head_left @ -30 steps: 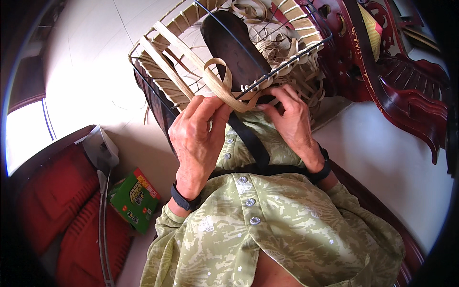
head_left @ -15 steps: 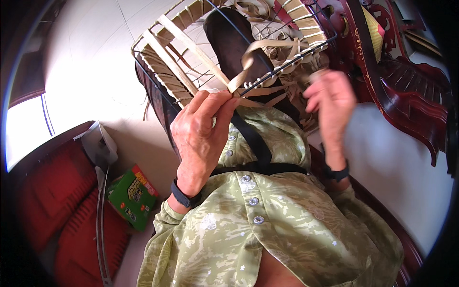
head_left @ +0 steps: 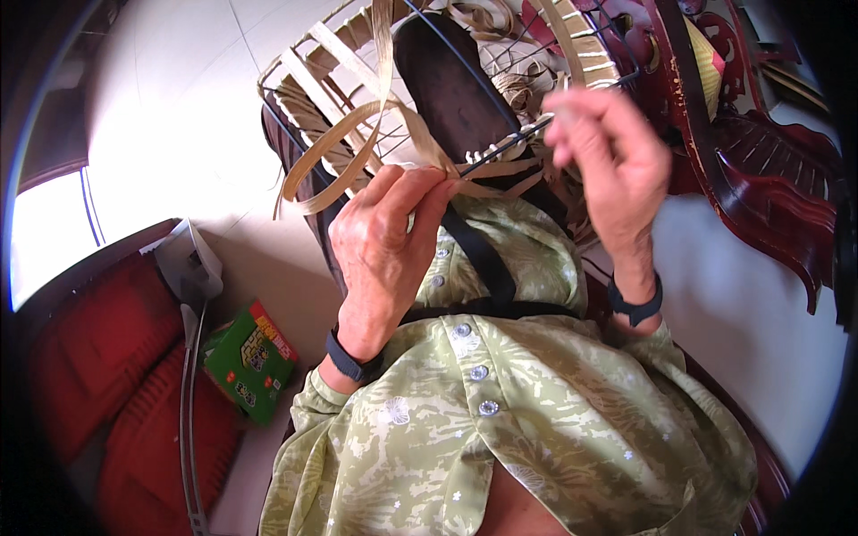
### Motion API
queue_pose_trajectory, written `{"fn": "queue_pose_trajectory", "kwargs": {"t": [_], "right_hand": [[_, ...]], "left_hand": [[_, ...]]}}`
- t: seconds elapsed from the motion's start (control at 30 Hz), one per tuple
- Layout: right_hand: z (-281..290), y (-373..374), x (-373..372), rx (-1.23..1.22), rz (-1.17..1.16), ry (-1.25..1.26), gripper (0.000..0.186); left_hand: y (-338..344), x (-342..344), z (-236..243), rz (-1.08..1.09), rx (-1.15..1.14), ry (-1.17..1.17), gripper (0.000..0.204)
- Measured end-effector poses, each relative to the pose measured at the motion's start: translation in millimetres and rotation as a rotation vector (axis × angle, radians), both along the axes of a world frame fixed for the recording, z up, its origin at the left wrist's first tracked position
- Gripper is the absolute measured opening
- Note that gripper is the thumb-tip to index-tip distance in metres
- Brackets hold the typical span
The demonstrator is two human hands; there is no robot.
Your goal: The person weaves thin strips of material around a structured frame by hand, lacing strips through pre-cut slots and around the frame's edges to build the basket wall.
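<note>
A basket-like frame of black wire (head_left: 492, 150), partly wrapped with flat tan strips, leans over my lap at the top. My left hand (head_left: 389, 241) pinches a tan strip (head_left: 427, 147) against the frame's near wire. From there the strip's loose length rises toward the top edge and curls in a loop to the left. My right hand (head_left: 621, 170) is raised over the right side of the frame, apart from my left. Its fingers are bent and smeared by motion, so what they hold, if anything, does not show. White lacing (head_left: 500, 146) runs along the near wire.
Loose tan strips (head_left: 514, 89) lie in a heap beyond the frame. A carved dark red wooden chair (head_left: 715, 170) stands at the right. To the left are red cushions (head_left: 107, 348), a green box (head_left: 250, 362) and a grey plastic holder (head_left: 188, 263) on a pole.
The loose strip has swung from the right side up and over to the left, where it now loops. My right hand has risen slightly. My left hand keeps its pinch at the near wire.
</note>
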State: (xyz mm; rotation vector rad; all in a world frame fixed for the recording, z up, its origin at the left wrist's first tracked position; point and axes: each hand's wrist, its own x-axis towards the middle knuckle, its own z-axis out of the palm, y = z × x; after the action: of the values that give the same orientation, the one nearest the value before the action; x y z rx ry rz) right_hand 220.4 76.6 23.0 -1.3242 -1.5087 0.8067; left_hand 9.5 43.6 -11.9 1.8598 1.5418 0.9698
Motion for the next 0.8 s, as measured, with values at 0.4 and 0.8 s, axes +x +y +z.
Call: {"fn": "queue_pose_trajectory", "kwargs": {"t": [0.4, 0.8], "right_hand": [[-57, -37, -16, -0.647, 0.154, 0.42, 0.013], [-95, -52, 245, -0.682, -1.08, -0.52, 0.025]], "left_hand": [[-2, 1, -5, 0.015, 0.017, -0.01, 0.012], [2, 3, 0, -0.012, -0.066, 0.002, 0.011]]}}
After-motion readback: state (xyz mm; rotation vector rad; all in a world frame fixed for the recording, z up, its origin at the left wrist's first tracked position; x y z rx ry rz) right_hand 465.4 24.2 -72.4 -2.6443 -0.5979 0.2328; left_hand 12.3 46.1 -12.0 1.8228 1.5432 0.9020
